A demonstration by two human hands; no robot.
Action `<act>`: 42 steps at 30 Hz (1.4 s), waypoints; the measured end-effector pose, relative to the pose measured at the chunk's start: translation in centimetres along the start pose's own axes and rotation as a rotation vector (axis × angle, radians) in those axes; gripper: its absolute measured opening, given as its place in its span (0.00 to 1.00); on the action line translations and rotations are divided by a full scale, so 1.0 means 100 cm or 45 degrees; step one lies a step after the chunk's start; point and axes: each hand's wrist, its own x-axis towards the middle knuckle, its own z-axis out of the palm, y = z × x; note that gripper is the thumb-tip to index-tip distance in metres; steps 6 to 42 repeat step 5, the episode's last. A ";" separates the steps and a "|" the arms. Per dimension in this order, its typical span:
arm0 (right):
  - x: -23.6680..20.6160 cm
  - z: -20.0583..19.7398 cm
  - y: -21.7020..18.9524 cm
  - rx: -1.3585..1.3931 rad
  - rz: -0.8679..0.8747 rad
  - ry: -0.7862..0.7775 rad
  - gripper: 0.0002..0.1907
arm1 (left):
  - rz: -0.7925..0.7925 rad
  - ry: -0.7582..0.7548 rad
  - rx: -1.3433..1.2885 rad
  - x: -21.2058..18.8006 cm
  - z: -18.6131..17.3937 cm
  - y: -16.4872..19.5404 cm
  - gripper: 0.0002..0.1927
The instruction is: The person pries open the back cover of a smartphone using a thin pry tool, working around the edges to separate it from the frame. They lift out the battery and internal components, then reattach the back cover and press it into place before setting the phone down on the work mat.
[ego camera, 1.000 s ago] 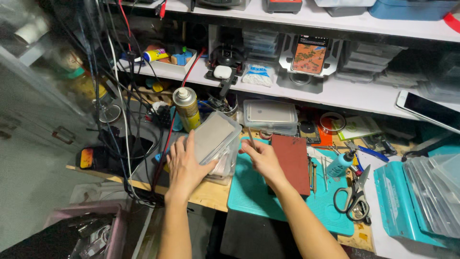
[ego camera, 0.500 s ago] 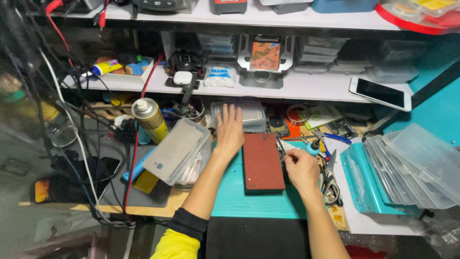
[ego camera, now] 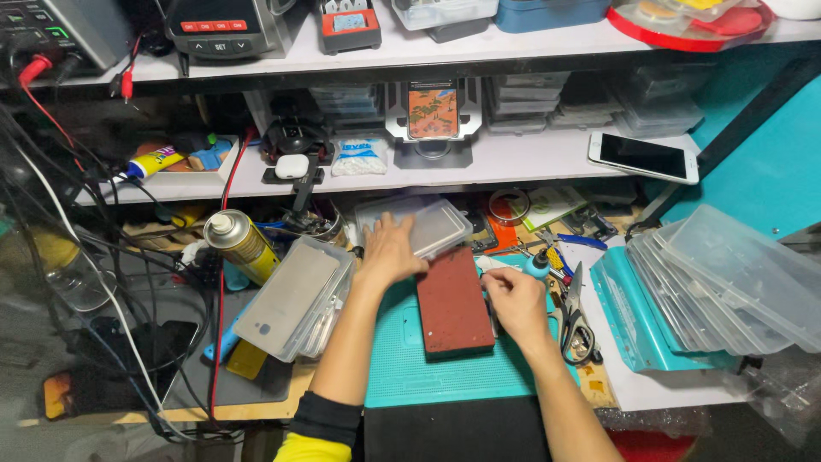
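My left hand (ego camera: 389,251) lies flat with fingers spread on a clear plastic box (ego camera: 432,227) at the back of the bench, under the shelf. My right hand (ego camera: 516,301) rests on the teal mat (ego camera: 428,376), its fingers curled beside the right edge of a dark red rectangular pad (ego camera: 453,301); whether it grips anything I cannot tell. A small blue-tipped tool (ego camera: 539,263) lies just beyond its fingers. A grey phone-like slab on a clear case (ego camera: 291,295) lies to the left of my left arm.
A yellow spray can (ego camera: 239,244) stands at the left among cables. Scissors (ego camera: 571,318) and pliers lie right of the mat. Stacked clear and teal boxes (ego camera: 718,291) fill the right. A white phone (ego camera: 643,156) lies on the shelf above.
My left hand has gone from the grey slab case to the clear box at the back. My right hand moved off the red pad to its right edge. The view shifted right.
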 end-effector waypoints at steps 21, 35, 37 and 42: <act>0.009 0.004 -0.001 0.552 0.130 -0.127 0.12 | 0.057 -0.163 -0.481 -0.034 -0.006 -0.004 0.49; 0.009 0.004 -0.001 0.552 0.130 -0.127 0.12 | 0.057 -0.163 -0.481 -0.034 -0.006 -0.004 0.49; 0.009 0.004 -0.001 0.552 0.130 -0.127 0.12 | 0.057 -0.163 -0.481 -0.034 -0.006 -0.004 0.49; 0.009 0.004 -0.001 0.552 0.130 -0.127 0.12 | 0.057 -0.163 -0.481 -0.034 -0.006 -0.004 0.49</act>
